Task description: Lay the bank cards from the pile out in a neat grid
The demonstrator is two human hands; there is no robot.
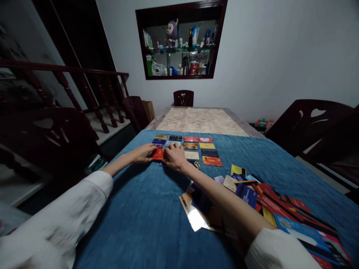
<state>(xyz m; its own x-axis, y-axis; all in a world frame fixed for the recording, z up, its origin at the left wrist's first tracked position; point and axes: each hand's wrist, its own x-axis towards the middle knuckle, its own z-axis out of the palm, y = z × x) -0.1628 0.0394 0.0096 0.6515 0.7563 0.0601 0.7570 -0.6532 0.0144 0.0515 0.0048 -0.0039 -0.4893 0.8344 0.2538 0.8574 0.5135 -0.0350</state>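
Note:
Between my two hands lies a red card [158, 155] with yellow marks, in the left column of cards laid out in rows on the blue cloth [134, 213]. My left hand [143, 153] has its curled fingers at the card's left edge. Over its right edge bends my right hand [174, 155], fingers closed and partly covering neighbouring cards. Around them are a black card [175, 138], a gold-brown card [190, 146], a card with a heart [205, 140] and a red-orange card [212, 161]. What lies beneath my right palm is hidden.
A loose, overlapping heap of cards, among them a blue card [246, 195] and a large red card [276, 200], spreads at the right beside my forearm. A shiny gold card [185, 205] lies partly under that arm. Dark wooden chairs [183, 98] surround the table.

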